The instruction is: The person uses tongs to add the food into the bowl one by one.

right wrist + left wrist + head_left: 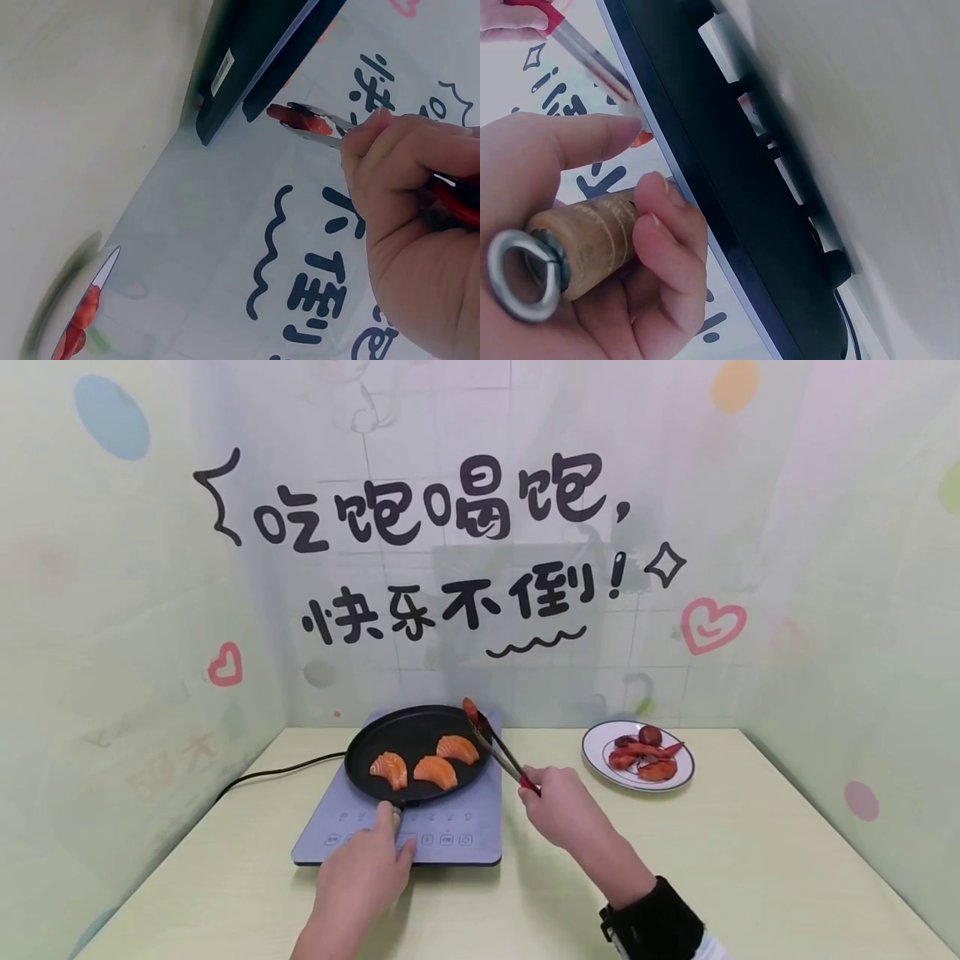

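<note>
Your left hand (363,867) grips handle (592,240) | your right hand (564,808), nearer red food (300,118), holds tongs (506,758) slanting far-left to right edge of pan (416,728)

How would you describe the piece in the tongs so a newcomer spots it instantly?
Find the flat cooktop carrying a round black pan. At the pan's right side in the head view, the right hand holds tongs with a small red piece at their tips. Unlike the orange pieces in the pan and red food on the plate, it alone is gripped by the tongs.
</note>
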{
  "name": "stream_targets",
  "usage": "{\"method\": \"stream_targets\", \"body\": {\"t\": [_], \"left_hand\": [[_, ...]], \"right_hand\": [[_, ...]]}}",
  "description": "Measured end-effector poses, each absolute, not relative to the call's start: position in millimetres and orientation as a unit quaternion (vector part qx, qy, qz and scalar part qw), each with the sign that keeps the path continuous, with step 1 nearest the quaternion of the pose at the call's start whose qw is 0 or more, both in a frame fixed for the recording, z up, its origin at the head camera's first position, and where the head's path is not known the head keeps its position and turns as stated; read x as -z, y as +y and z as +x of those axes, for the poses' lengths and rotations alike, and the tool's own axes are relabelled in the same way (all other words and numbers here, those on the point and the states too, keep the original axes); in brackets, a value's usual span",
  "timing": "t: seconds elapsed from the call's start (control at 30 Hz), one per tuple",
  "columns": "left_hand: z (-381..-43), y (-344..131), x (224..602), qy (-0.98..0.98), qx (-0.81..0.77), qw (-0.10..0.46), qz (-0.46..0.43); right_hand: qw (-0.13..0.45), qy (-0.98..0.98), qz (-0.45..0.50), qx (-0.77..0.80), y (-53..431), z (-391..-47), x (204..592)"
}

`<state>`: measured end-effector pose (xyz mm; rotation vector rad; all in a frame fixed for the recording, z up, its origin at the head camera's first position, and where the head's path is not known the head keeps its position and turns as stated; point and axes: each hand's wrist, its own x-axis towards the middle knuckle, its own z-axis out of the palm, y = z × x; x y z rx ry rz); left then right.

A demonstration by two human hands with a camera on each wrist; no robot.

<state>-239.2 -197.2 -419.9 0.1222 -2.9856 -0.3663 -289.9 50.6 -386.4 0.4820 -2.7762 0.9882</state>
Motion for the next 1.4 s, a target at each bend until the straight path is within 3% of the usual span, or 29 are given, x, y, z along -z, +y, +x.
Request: {"method": "stream_targets", "body": {"t": [0.17,0.57,1.4], "left_hand": [[-239.6,-196.2,418.9,-0.990,0.118,0.066,0.042],[-238.5,-195.8,418.3,-0.989,0.123,0.068,0.040],[-240.5,-197.7,418.2,-0.990,0.121,0.059,0.044]], "right_hand": [[0.098,-0.935,0.176,-0.293,46.7,-290.2,389.0],[0.081,-0.939,0.170,-0.289,44.6,-289.9,388.9],[0.007,-0.930,0.109,-0.352,60.1,-285.4,370.5]]}}
